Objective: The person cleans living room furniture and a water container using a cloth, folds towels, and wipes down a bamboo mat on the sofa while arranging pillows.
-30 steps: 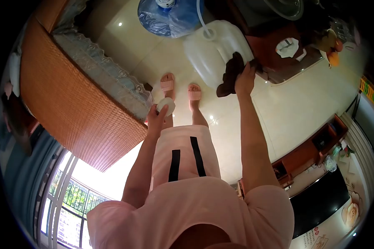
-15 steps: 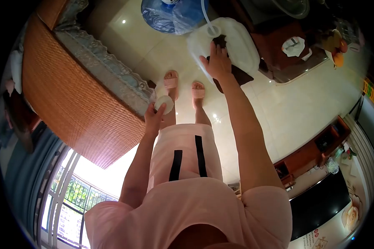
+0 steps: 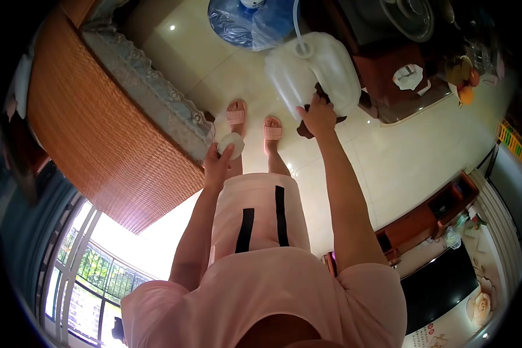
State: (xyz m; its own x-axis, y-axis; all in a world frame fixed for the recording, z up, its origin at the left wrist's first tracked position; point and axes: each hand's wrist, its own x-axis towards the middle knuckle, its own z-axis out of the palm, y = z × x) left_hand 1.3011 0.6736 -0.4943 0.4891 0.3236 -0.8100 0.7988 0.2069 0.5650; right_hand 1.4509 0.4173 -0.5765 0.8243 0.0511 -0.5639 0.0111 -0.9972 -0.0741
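Note:
A round whitish disc, like a lid [image 3: 232,146], is pinched between the fingers of my left hand [image 3: 217,163], beside the corner of the mat-covered seat. My right hand [image 3: 320,118] is closed on a dark brown cloth [image 3: 305,131], pressed against the near side of a translucent white jug [image 3: 287,78]. Parts of the cloth stick out past my fingers and beside the wrist. A clear hose [image 3: 298,26] runs into the opening on top of the jug. Behind it stands a big blue water bottle [image 3: 238,26] with plastic film over it.
A woven mat seat [image 3: 116,145] with a lace-edged cover lies at the left. At the right are a reddish table [image 3: 383,75] with a white item on it [image 3: 409,76], a wooden cabinet [image 3: 429,214] and a black screen [image 3: 441,287]. My sandalled feet stand between.
My right hand has moved from the jug's right side, over its top, and back down to its near side with the cloth bunched under it. My left hand holds the disc nearly still.

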